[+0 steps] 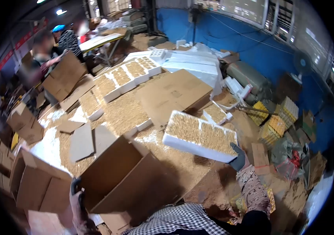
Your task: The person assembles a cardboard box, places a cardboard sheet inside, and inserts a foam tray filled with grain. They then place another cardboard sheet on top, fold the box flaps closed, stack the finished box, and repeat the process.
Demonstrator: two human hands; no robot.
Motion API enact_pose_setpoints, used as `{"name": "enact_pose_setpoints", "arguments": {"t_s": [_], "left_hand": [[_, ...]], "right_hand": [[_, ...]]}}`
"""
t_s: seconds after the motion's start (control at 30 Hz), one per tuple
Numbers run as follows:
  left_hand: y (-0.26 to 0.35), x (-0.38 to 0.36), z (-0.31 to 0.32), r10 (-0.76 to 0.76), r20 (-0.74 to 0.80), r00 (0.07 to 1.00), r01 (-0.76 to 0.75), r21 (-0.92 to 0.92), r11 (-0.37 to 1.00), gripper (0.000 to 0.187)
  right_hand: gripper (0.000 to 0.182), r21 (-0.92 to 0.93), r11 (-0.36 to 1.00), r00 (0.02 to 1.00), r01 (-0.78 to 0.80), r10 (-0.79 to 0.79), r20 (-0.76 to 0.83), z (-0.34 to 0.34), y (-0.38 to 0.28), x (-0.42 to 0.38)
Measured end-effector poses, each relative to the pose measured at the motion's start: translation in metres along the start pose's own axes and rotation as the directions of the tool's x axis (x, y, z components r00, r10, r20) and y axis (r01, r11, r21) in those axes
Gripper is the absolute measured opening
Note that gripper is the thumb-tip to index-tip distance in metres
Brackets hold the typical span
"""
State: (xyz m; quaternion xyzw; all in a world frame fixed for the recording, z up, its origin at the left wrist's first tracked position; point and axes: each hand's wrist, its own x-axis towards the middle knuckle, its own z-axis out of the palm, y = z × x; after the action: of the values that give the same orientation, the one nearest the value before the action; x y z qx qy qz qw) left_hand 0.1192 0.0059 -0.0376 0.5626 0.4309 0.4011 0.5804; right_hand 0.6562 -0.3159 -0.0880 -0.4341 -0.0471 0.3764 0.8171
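Observation:
My left hand, in a dark glove, grips the left edge of an open cardboard box tilted in front of me. The inside of the box is in view, with nothing visible in it. My right hand, also gloved, grips the near right corner of a white foam tray. Straw-coloured flakes or husks fill this tray to the top. It is held tilted above the flake-covered surface, to the right of the box.
Flattened cardboard sheets lie stacked beyond the tray. More filled foam trays stand in a row farther back. Another cardboard box is at left. A co-worker handles a box at the far left. Yellow trays and bags stand right.

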Motion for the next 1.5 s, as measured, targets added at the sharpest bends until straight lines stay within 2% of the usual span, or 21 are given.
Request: {"name": "enact_pose_setpoints", "arguments": {"t_s": [0.07, 0.1, 0.13, 0.3, 0.43, 0.47, 0.6, 0.73, 0.87, 0.97, 1.03, 1.07, 1.1, 1.13, 1.17, 1.2, 1.23, 1.27, 1.33, 1.47, 1.5], "left_hand": [[0.011, 0.007, 0.009, 0.09, 0.071, 0.993, -0.093, 0.04, 0.995, 0.054], [0.019, 0.009, 0.014, 0.176, 0.125, 0.976, -0.192, 0.127, 0.973, 0.056], [0.027, 0.01, 0.02, 0.25, 0.191, 0.949, -0.288, 0.211, 0.934, 0.06], [0.036, 0.011, 0.049, 0.371, 0.178, 0.912, -0.389, 0.085, 0.917, 0.051], [0.051, -0.012, 0.082, 0.348, 0.081, 0.934, -0.35, 0.005, 0.937, 0.054], [0.048, -0.018, 0.089, 0.329, 0.141, 0.934, -0.297, -0.212, 0.931, 0.06], [0.03, -0.028, 0.058, 0.392, 0.159, 0.906, -0.415, 0.15, 0.898, 0.066], [0.036, -0.042, 0.062, 0.303, 0.095, 0.948, -0.316, 0.192, 0.929, 0.083], [0.028, -0.037, 0.047, 0.292, 0.138, 0.946, -0.316, 0.205, 0.926, 0.052], [0.028, -0.044, 0.031, 0.137, 0.0, 0.991, -0.136, 0.116, 0.984, 0.053], [0.052, -0.055, 0.023, 0.029, -0.088, 0.996, -0.008, 0.23, 0.973, 0.059], [0.055, -0.049, 0.016, 0.016, -0.104, 0.994, 0.013, 0.272, 0.962, 0.061], [0.048, -0.04, 0.007, 0.008, -0.092, 0.996, 0.017, 0.274, 0.961, 0.061], [0.038, -0.031, -0.007, -0.024, -0.105, 0.994, 0.054, 0.29, 0.955, 0.061], [0.028, -0.024, -0.021, -0.053, -0.127, 0.991, 0.09, 0.305, 0.948, 0.06], [0.021, -0.019, -0.031, -0.082, -0.153, 0.985, 0.128, 0.319, 0.939, 0.06], [0.017, -0.015, -0.031, -0.108, -0.184, 0.977, 0.165, 0.329, 0.93, 0.06], [0.018, -0.012, -0.024, -0.101, -0.197, 0.975, 0.162, 0.326, 0.931, 0.06], [0.025, -0.007, -0.012, -0.083, -0.243, 0.966, 0.156, 0.296, 0.942, 0.059], [0.029, -0.001, -0.019, -0.156, -0.256, 0.954, 0.256, 0.423, 0.869, 0.054], [0.027, -0.003, -0.022, -0.167, -0.257, 0.952, 0.267, 0.429, 0.863, 0.054]], "right_hand": [[0.043, -0.478, 0.858, 0.976, 0.186, -0.107, 0.188, 0.023, -0.003, 0.012], [0.045, -0.113, 0.993, 0.992, -0.04, 0.054, 0.115, 0.08, -0.019, 0.003], [0.045, -0.119, 0.992, 0.988, -0.052, 0.068, 0.141, 0.114, -0.031, -0.001], [0.068, -0.602, 0.688, 0.726, 0.405, 0.159, 0.669, 0.233, -0.074, -0.019], [0.08, -0.735, 0.546, 0.656, 0.402, 0.388, 0.647, 0.297, -0.026, -0.023], [0.086, -0.77, 0.494, 0.639, 0.404, 0.45, 0.624, 0.304, -0.015, -0.023], [0.06, -0.494, 0.036, 0.433, 0.869, 0.429, 0.793, 0.249, 0.1, 0.067], [0.051, -0.451, -0.398, 0.575, 0.799, 0.725, 0.38, 0.299, 0.125, 0.051], [0.043, -0.112, -0.572, 0.575, 0.812, 0.754, 0.318, 0.307, 0.187, 0.046], [0.039, -0.128, -0.429, 0.377, 0.894, 0.568, 0.732, 0.314, 0.129, 0.011], [0.041, -0.313, -0.223, 0.298, 0.923, -0.1, 0.949, 0.284, 0.074, 0.044], [0.044, -0.342, -0.058, 0.268, 0.938, -0.505, 0.821, 0.247, 0.042, 0.083], [0.051, -0.501, -0.357, 0.154, 0.788, -0.674, 0.722, 0.209, 0.03, 0.131], [0.052, -0.705, -0.083, 0.393, 0.705, -0.781, 0.485, 0.148, 0.026, 0.189], [0.054, -0.735, 0.248, 0.47, 0.632, -0.876, 0.109, 0.109, 0.008, 0.216], [0.062, -0.953, 0.09, 0.263, 0.289, -0.965, -0.011, 0.022, 0.026, 0.28], [0.079, -0.932, 0.336, 0.488, 0.135, -0.841, -0.233, -0.033, 0.025, 0.292], [0.092, -0.804, 0.564, 0.499, 0.188, -0.76, -0.417, -0.091, 0.045, 0.316], [0.094, -0.73, 0.53, 0.668, -0.432, -0.356, -0.654, -0.11, 0.045, 0.314], [0.094, -0.755, 0.444, 0.665, -0.483, -0.375, -0.646, -0.065, 0.071, 0.328], [0.095, -0.75, 0.605, 0.655, -0.267, -0.458, -0.602, -0.07, 0.083, 0.342]]}}
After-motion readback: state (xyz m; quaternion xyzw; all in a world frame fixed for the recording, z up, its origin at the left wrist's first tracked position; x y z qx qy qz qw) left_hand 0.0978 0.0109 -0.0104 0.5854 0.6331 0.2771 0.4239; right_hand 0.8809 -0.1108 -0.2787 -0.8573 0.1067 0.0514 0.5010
